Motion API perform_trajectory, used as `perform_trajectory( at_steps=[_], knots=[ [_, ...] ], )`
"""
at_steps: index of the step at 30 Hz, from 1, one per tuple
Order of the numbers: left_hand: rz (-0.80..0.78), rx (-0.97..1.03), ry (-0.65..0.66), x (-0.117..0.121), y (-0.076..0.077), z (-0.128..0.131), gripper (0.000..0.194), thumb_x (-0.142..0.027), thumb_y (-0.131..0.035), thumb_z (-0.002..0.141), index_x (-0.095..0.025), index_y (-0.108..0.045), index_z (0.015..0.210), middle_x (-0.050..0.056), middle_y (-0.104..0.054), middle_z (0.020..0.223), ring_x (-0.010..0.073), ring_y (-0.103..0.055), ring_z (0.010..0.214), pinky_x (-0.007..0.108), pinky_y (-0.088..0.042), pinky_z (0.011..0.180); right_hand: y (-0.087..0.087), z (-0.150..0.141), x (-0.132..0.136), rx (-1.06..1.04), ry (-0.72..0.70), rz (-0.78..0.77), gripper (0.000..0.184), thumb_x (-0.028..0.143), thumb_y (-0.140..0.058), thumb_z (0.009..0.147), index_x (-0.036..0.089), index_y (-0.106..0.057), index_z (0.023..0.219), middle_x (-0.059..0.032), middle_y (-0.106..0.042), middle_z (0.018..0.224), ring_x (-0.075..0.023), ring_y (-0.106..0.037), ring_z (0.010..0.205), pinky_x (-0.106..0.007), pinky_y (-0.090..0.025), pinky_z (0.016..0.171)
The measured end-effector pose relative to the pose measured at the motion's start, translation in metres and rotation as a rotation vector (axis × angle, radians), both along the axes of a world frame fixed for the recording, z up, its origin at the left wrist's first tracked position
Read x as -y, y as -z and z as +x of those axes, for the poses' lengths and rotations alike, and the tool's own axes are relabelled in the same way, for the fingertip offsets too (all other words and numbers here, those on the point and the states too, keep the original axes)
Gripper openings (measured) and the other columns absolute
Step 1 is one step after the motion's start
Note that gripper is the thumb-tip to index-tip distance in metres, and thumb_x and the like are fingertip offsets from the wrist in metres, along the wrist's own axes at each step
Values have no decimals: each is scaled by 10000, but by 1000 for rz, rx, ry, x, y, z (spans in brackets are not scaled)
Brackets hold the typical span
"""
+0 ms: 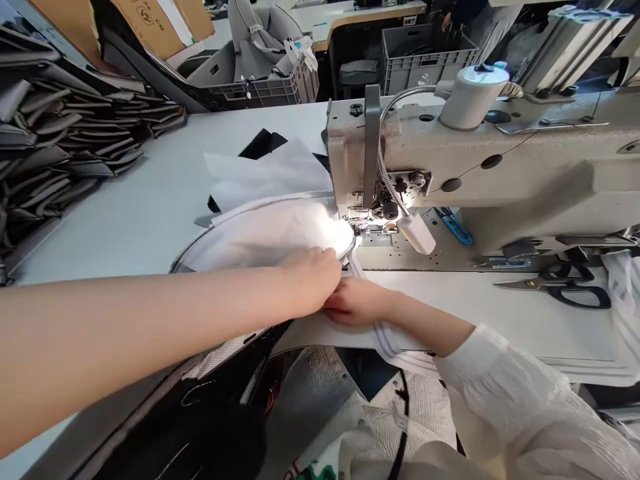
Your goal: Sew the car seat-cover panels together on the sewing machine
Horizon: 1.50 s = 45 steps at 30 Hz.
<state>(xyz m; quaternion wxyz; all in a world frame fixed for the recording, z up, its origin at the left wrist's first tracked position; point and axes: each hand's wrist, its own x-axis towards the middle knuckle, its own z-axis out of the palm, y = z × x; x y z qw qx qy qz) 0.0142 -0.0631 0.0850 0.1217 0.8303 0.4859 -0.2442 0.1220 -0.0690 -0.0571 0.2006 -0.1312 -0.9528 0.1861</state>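
My left hand [313, 277] lies on a white fabric piece [265, 237] with a dark piped edge, fingers curled and pressing it down just left of the needle. My right hand [357, 300] sits right under it, closed on the fabric's edge and a white strip [395, 347] that hangs over the table edge. The sewing machine [480, 160] stands to the right, its presser foot [357, 230] lit by a gooseneck lamp [415, 233]. The fingertips of both hands are partly hidden by each other.
Black scissors [565, 287] lie on the table at right, blue snips [455, 227] on the machine bed. A stack of dark cut pieces [65, 133] fills the left. Grey crates [425, 57] and cardboard boxes [160, 23] stand behind. Dark material [200, 413] hangs in my lap.
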Motion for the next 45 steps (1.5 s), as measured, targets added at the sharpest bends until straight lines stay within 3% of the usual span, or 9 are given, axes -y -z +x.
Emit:
perform_trajectory(
  at_steps=[2, 5, 8, 10, 18, 22, 36, 42, 45],
  knots=[
    [25, -53, 106, -8, 22, 7, 243, -65, -542, 717, -90, -632, 942, 178, -589, 1023, 318, -579, 964, 373, -470, 779, 1, 21, 0, -102, 114, -102, 212, 151, -427, 832, 185, -611, 931, -42, -658, 827, -142, -587, 751, -243, -442, 681],
    [-8, -54, 55, -29, 46, 15, 349, -112, -534, 724, -101, -588, 1069, 180, -604, 1037, 328, -597, 954, 382, -483, 763, 7, 46, -9, -214, 497, -149, 208, 161, -407, 839, 196, -603, 900, -13, -651, 803, -126, -588, 715, -224, -451, 658],
    [0, -19, -6, -46, 59, 19, 484, -110, -532, 695, -75, -513, 1177, 214, -611, 1041, 352, -596, 955, 391, -479, 741, 17, 57, -28, -236, 855, -99, 254, 186, -345, 877, 181, -597, 912, -36, -636, 808, -148, -571, 697, -253, -447, 640],
    [15, 0, -9, -51, 63, 15, 482, -126, -499, 712, -74, -496, 1191, 222, -608, 1051, 352, -598, 941, 387, -474, 713, 23, 60, -38, -215, 938, -66, 264, 197, -345, 882, 168, -605, 905, -63, -626, 816, -176, -568, 742, -277, -441, 653],
    [-53, 606, -235, -44, 86, -8, 291, -132, -442, 701, -180, -589, 947, 15, -625, 776, 182, -560, 745, 255, -430, 664, 28, 53, -38, -36, 919, 49, 289, 194, -412, 863, 161, -651, 1022, -88, -601, 840, -210, -527, 786, -287, -400, 639],
    [7, 733, -324, -32, 102, -1, 185, -113, -411, 718, -177, -541, 833, -7, -572, 698, 152, -514, 660, 245, -391, 599, 25, 45, -35, 19, 896, 92, 339, 168, -386, 869, 124, -612, 1117, -111, -606, 860, -232, -512, 802, -325, -413, 710],
    [57, 674, -386, -29, 110, 9, 196, -103, -412, 765, -175, -493, 928, 68, -634, 882, 202, -589, 799, 294, -427, 678, 22, 53, -36, 36, 828, 134, 355, 134, -428, 866, 180, -622, 1160, -88, -624, 1000, -229, -491, 854, -360, -460, 803],
    [56, 624, -325, -40, 104, 4, 130, -128, -379, 806, -184, -493, 837, 43, -620, 806, 172, -566, 724, 269, -405, 623, 25, 55, -36, -45, 838, 107, 339, 151, -411, 883, 157, -609, 1158, -99, -638, 998, -236, -519, 885, -358, -466, 807],
    [-31, 569, -174, -40, 96, -8, 199, -128, -339, 838, -189, -511, 759, 15, -602, 735, 149, -543, 663, 261, -406, 619, 25, 56, -37, -146, 890, 9, 259, 195, -418, 900, 179, -637, 1038, -82, -650, 918, -217, -559, 882, -329, -463, 800]
  ],
)
